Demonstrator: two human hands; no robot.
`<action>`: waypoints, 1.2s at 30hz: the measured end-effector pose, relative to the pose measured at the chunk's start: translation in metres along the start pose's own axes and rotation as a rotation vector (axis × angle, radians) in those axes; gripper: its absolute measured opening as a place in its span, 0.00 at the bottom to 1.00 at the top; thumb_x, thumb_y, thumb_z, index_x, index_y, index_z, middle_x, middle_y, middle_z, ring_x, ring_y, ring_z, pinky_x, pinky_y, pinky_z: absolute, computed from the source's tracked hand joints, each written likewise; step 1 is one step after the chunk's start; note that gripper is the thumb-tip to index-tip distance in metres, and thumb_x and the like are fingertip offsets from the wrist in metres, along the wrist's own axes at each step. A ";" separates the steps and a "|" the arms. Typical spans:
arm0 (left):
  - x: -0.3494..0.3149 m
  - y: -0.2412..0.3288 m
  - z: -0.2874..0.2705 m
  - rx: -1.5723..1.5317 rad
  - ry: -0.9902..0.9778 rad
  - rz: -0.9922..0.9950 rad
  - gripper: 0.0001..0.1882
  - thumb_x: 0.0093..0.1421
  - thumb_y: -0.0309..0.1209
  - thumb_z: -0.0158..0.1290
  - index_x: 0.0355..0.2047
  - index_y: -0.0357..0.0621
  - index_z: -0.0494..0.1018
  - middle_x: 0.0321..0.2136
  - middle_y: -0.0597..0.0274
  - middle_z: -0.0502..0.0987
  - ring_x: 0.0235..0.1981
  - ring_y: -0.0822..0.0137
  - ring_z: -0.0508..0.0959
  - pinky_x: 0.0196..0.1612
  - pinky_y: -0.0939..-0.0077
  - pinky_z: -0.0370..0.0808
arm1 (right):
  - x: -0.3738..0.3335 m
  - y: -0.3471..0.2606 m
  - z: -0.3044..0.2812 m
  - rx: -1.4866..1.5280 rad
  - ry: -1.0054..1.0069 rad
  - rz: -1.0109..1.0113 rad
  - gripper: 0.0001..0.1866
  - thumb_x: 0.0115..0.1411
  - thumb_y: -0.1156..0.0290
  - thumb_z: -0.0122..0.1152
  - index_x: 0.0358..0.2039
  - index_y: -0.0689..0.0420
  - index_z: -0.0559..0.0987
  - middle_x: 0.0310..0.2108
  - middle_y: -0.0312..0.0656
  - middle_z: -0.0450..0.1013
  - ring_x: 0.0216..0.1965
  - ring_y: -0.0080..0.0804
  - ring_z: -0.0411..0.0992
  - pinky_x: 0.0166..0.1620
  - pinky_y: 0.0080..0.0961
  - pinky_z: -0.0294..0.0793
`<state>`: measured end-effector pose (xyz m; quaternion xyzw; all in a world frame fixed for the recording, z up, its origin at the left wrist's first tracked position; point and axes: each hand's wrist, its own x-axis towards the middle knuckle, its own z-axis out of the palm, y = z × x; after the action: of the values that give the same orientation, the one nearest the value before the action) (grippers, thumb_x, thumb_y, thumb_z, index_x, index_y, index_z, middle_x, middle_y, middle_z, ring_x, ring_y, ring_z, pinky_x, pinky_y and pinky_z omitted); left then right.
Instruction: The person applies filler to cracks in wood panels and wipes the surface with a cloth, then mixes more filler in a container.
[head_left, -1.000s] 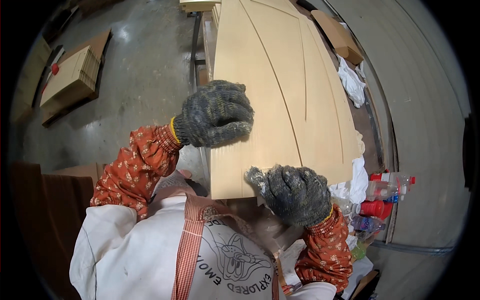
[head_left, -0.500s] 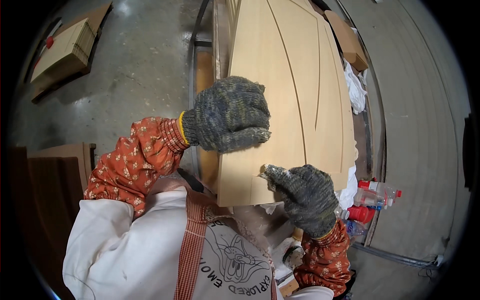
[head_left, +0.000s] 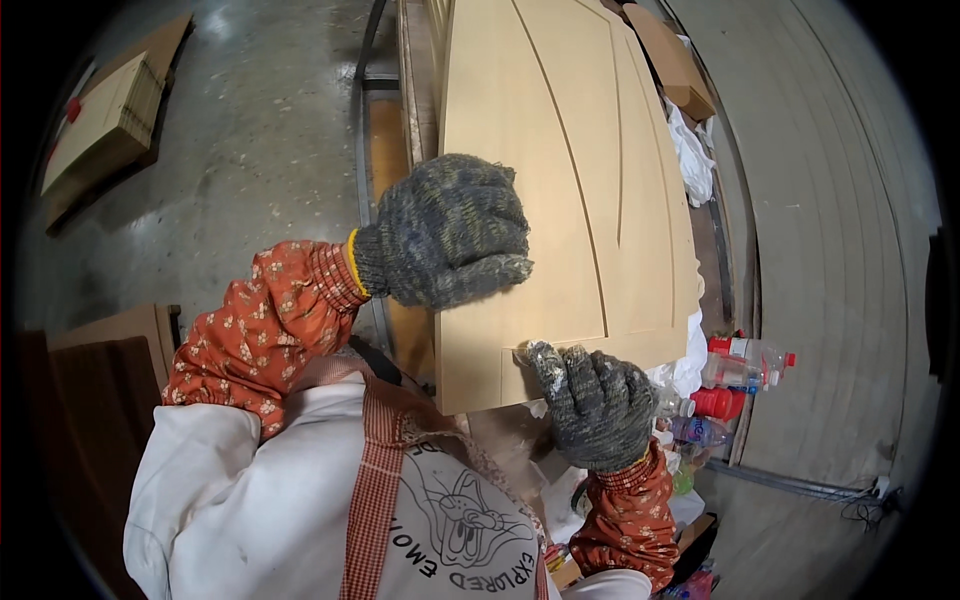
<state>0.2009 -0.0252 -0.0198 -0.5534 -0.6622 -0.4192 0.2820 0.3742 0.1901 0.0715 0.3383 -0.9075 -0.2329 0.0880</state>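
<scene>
A pale wood-coloured panel (head_left: pixel 560 290) with long curved and straight grooves lies in front of me. My left hand (head_left: pixel 450 232), in a dark grey knitted glove with a yellow cuff, rests over its left side with the fingers curled under. Whatever those fingers may hold is hidden. At the panel's near edge is my right hand (head_left: pixel 600 405), gloved alike. Its thumb reaches onto the surface, beside a small dark mark and thin joint lines near the corner, while the other fingers are bent. Nothing in its grasp can be made out.
Several plastic bottles (head_left: pixel 735 372) and a red container (head_left: pixel 718 403) sit right of the panel. White plastic (head_left: pixel 690 165) and a cardboard box (head_left: pixel 672 70) lie farther along that side. A stack of boards (head_left: pixel 100 125) stands far left; brown boards (head_left: pixel 105 400) are nearer. A metal frame (head_left: pixel 364 160) runs beside the panel.
My right hand has shifted slightly left and toward me, its fingers now more visibly bent. The view has turned slightly; my left hand stays on the panel.
</scene>
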 end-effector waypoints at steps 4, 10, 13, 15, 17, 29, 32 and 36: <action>0.003 0.003 -0.007 -0.013 0.018 -0.017 0.09 0.53 0.35 0.53 0.33 0.49 0.77 0.33 0.59 0.77 0.38 0.56 0.76 0.46 0.55 0.71 | 0.007 -0.005 -0.003 -0.057 0.020 0.002 0.22 0.59 0.68 0.47 0.56 0.48 0.71 0.46 0.45 0.66 0.40 0.35 0.67 0.38 0.33 0.71; 0.013 0.015 -0.007 -0.002 -0.013 0.058 0.09 0.49 0.32 0.58 0.32 0.48 0.76 0.35 0.58 0.77 0.41 0.53 0.76 0.49 0.50 0.70 | 0.013 -0.008 -0.011 0.121 -0.065 0.227 0.09 0.58 0.63 0.50 0.35 0.51 0.76 0.29 0.37 0.68 0.30 0.30 0.66 0.30 0.29 0.68; 0.028 0.026 -0.001 -0.013 -0.064 0.002 0.13 0.43 0.32 0.63 0.29 0.45 0.74 0.31 0.56 0.78 0.38 0.53 0.77 0.48 0.51 0.71 | -0.005 -0.021 0.015 -0.022 -0.106 0.399 0.17 0.52 0.59 0.56 0.45 0.42 0.76 0.23 0.33 0.65 0.26 0.29 0.66 0.27 0.28 0.65; 0.033 0.030 -0.004 0.030 -0.052 0.080 0.13 0.41 0.28 0.63 0.28 0.42 0.73 0.30 0.55 0.77 0.37 0.53 0.76 0.48 0.50 0.71 | -0.003 -0.016 0.019 0.098 0.078 0.392 0.15 0.56 0.59 0.55 0.44 0.45 0.76 0.21 0.34 0.64 0.25 0.31 0.66 0.27 0.29 0.65; 0.034 0.034 -0.001 0.090 -0.060 0.171 0.16 0.43 0.27 0.63 0.33 0.40 0.72 0.31 0.54 0.77 0.38 0.52 0.77 0.48 0.49 0.71 | -0.002 -0.015 0.020 0.266 0.194 0.411 0.13 0.57 0.60 0.54 0.41 0.47 0.77 0.22 0.34 0.66 0.24 0.32 0.66 0.29 0.29 0.65; 0.013 0.018 0.002 0.013 -0.199 0.092 0.17 0.52 0.21 0.56 0.44 0.43 0.71 0.39 0.54 0.76 0.44 0.54 0.75 0.51 0.54 0.69 | -0.107 -0.096 0.045 0.532 0.327 1.391 0.14 0.59 0.68 0.53 0.46 0.55 0.74 0.38 0.48 0.73 0.38 0.45 0.73 0.41 0.35 0.72; 0.016 0.023 0.011 -0.041 -0.187 0.090 0.13 0.54 0.22 0.54 0.42 0.41 0.72 0.39 0.53 0.76 0.44 0.54 0.75 0.52 0.53 0.68 | -0.120 -0.107 0.069 0.433 0.091 1.428 0.16 0.60 0.65 0.52 0.47 0.56 0.73 0.36 0.47 0.73 0.36 0.44 0.72 0.39 0.36 0.72; 0.016 0.024 0.010 -0.104 -0.189 -0.003 0.09 0.56 0.22 0.50 0.38 0.37 0.74 0.39 0.51 0.76 0.43 0.52 0.75 0.52 0.55 0.68 | -0.147 -0.085 0.087 0.156 0.216 1.388 0.13 0.58 0.65 0.51 0.41 0.56 0.73 0.32 0.44 0.71 0.32 0.43 0.70 0.37 0.38 0.70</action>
<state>0.2213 -0.0074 -0.0052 -0.6034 -0.6639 -0.3995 0.1886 0.5060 0.2616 -0.0457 -0.2919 -0.9138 -0.0225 0.2815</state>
